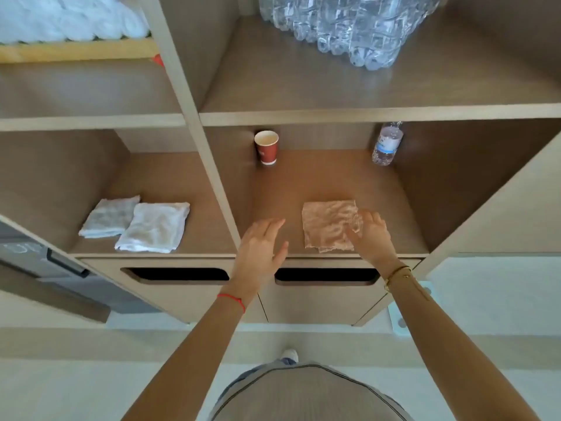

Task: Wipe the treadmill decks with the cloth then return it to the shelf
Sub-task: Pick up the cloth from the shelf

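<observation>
The right hand point(372, 235) pinched the folded cloth point(328, 227) on the shelf point(303, 183), the left hand point(261, 247) hovered spread; a careless lift could unfold it.

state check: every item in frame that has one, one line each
cloth: folded, flat on shelf
right hand: fingers on cloth's right edge
left hand: open, holds nothing
paper cup: upright, no lid
water bottle: upright
two white towels: folded, left compartment
bottle pack: wrapped, upper shelf

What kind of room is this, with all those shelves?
Probably a gym's towel and water corner: a wooden cubby shelf holds folded white towels, a shrink-wrapped pack of clear water bottles and a folded beige cloth.
</observation>
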A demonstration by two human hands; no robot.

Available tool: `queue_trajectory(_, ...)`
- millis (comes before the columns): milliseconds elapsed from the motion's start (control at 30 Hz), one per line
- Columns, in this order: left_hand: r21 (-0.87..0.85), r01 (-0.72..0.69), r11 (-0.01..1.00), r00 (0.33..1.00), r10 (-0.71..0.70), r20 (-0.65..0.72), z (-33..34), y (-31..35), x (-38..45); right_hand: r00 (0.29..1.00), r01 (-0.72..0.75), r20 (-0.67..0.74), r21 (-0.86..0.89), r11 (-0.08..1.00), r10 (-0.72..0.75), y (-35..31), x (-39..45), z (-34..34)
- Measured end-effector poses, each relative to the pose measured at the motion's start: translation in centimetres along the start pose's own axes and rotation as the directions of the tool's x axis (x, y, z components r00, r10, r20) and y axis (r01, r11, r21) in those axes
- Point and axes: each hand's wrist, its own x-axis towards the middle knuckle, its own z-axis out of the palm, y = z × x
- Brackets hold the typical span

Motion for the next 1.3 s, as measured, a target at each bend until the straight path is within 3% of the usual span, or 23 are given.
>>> queue_trajectory(233,0.023,0.007,1.0,0.986,-0.011,0.166,4.3,-2.2,4.5,0.981,-0.161,0.09,-0.111,0.981,0.171,1.1,3.6,2.5)
queue_trajectory(667,0.064,0.118,0.991,0.954,-0.132,0.269,7.8,-3.1,6.5,0.995,-0.075,-0.06,-0.008,0.997,0.074,1.6,4.1,5.1)
queue_trajectory(967,0.018,0.197,0.98,0.952,-0.195,0.236,7.1,-2.7,5.7,0.995,-0.029,-0.074,0.422,0.906,0.066,0.7,3.7,3.0)
queue_trajectory(1300,-0.043,0.162,0.986,0.977,-0.154,0.146,5.3,-0.5,3.6,0.978,-0.077,-0.068,0.757,0.649,0.195,2.2,0.4,0.0)
